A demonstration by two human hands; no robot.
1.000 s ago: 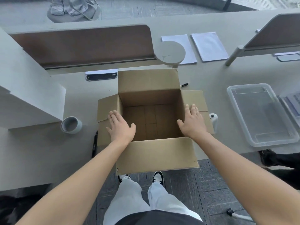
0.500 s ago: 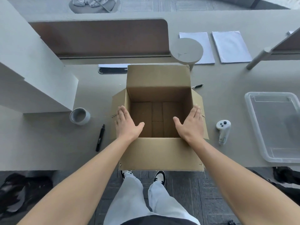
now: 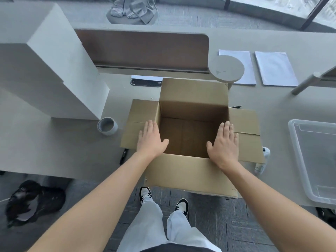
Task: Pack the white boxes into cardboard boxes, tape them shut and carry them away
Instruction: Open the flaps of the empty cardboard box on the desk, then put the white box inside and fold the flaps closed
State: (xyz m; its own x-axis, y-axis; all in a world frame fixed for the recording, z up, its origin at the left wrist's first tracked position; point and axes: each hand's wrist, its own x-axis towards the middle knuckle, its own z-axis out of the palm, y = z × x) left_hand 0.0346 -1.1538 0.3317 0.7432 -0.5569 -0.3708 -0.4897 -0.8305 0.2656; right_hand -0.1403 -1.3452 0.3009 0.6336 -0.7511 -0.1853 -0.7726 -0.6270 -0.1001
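Both hands lie flat with straight fingers: left hand presses the box's left flap, right hand its right flap; the open box sits at the table's near edge

An office: a long grey desk with brown divider screens, paper sheets and carpet-tile floor.

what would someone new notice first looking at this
The open, empty cardboard box at the desk's near edge, with the left hand and right hand pressed flat on its side flaps. Next, the big stack of white boxes at far left, with a tape roll at its foot.
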